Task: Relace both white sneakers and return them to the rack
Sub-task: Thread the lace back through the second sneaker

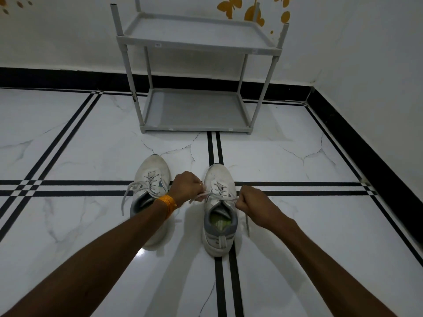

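Observation:
Two white sneakers stand side by side on the tiled floor, toes pointing away from me. My left hand (185, 186) and my right hand (253, 204) flank the right sneaker (219, 216), each closed on one end of its white lace (223, 197), which runs taut across the top eyelets. A loose lace tail hangs down the shoe's right side. The left sneaker (152, 177) sits partly under my left forearm, its lace ends lying slack to its left. A grey two-shelf rack (199, 130) stands beyond the shoes against the wall, both shelves bare.
White marble-look floor tiles with black stripe lines (215, 147) surround the shoes. A black skirting (366, 147) runs along the back and right walls. Orange butterfly stickers (231, 5) mark the wall behind the rack.

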